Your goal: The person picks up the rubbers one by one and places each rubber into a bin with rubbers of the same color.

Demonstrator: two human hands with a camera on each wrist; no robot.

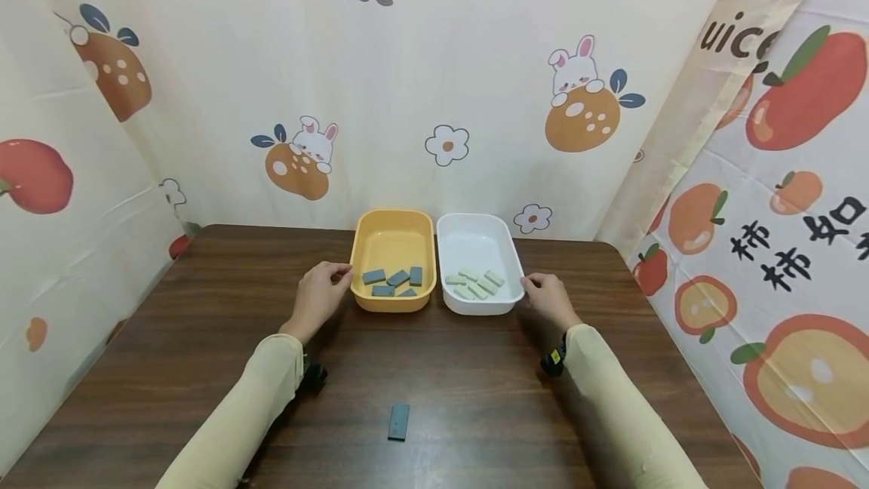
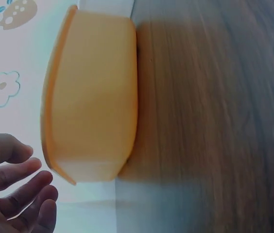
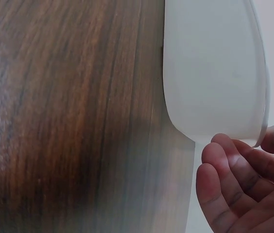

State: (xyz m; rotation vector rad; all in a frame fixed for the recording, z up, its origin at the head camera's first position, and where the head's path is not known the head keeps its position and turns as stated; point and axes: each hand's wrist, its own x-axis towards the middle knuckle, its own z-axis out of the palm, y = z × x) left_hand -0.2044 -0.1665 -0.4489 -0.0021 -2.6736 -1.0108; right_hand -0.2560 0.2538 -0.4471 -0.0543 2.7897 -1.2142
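A yellow tray (image 1: 392,306) stands at the back of the table with several dark grey-blue rectangular tiles (image 1: 398,278) in it. My left hand (image 1: 317,296) is beside its left rim; the left wrist view shows loosely bent fingers (image 2: 23,194) a little off the tray wall. Right of it, a white tray (image 1: 480,309) holds several pale green tiles (image 1: 478,285). At this tray's right rim my right hand (image 1: 548,299) has the edge between thumb and fingers, as the right wrist view shows. One dark grey-blue tile (image 1: 398,422) lies alone on the table nearer to me.
Both trays stand side by side on the dark wooden table (image 1: 468,383), close to its far edge. Behind it hangs a pale curtain (image 1: 407,81) printed with fruit and rabbits. Dark wrist devices (image 1: 553,359) are strapped at the cuffs of both sleeves.
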